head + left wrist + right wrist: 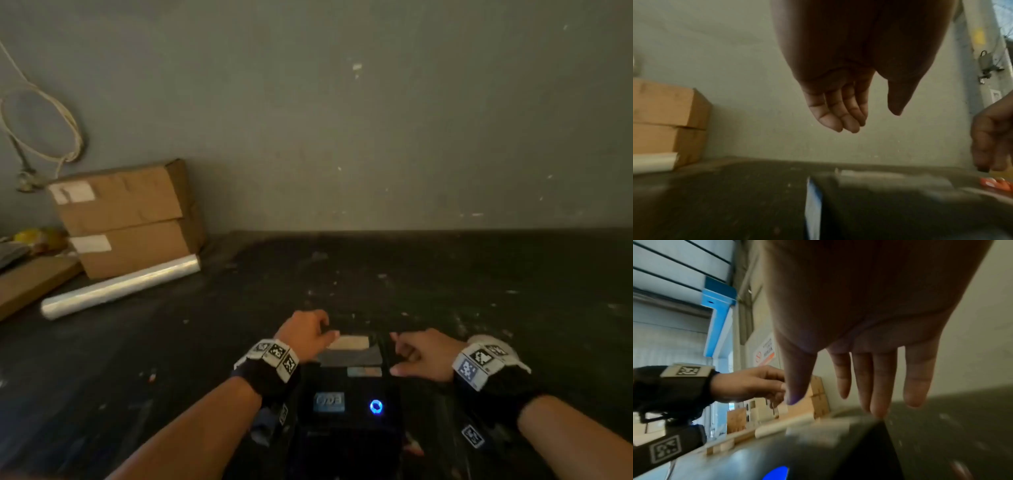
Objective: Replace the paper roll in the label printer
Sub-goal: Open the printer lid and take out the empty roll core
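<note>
Printer (346, 407) nearest; stacked boxes (126, 219) far left, roll (120, 287) apparently before them.

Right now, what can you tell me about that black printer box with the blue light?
The label printer is a dark, boxy machine on the dark table, right before the person. A round blue light glows on top beside a bluish label. Pale paper shows at its far end. Both hands hover above that end; contact is unclear.

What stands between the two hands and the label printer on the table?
Nothing visible does. The left hand and right hand hover just over the far end of the printer, both empty, with only air below them.
</note>
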{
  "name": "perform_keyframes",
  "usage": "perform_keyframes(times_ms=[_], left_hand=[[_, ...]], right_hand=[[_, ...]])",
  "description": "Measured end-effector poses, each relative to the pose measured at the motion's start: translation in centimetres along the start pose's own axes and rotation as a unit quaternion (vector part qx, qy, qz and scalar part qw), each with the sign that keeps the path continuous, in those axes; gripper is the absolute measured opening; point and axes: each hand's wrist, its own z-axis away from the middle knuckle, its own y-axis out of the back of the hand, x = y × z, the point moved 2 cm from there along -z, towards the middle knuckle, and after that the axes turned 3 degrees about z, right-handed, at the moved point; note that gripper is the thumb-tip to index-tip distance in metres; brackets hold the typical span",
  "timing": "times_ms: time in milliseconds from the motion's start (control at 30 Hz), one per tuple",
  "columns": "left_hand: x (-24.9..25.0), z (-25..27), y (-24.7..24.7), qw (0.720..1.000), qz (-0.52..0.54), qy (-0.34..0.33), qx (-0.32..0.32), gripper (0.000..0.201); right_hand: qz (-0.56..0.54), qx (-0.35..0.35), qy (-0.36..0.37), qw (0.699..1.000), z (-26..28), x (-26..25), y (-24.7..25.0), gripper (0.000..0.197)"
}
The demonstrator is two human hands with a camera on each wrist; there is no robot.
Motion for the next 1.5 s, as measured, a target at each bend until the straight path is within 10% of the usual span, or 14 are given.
perform_keyframes(times_ms=[433, 1067, 1500], left_hand=[[-7.4, 8.6, -7.0, 0.983, 0.157, 0.059, -0.076, 0.076], [-8.5, 8.9, -8.0, 0.969, 0.180, 0.102, -0.133, 0.091], [-4.3, 3.9, -2.5, 0.983, 0.101, 0.129, 0.083, 0.082]], right_hand=[[-0.143, -0.016, -0.090, 0.985, 1.8, -2.4, -10.7, 0.120], [-0.156, 0.015, -0.138, 0.978, 2.3, -2.8, -11.4, 0.113], [-0.242, 0.257, -0.209, 0.912, 1.2, -4.8, -5.9, 0.066]])
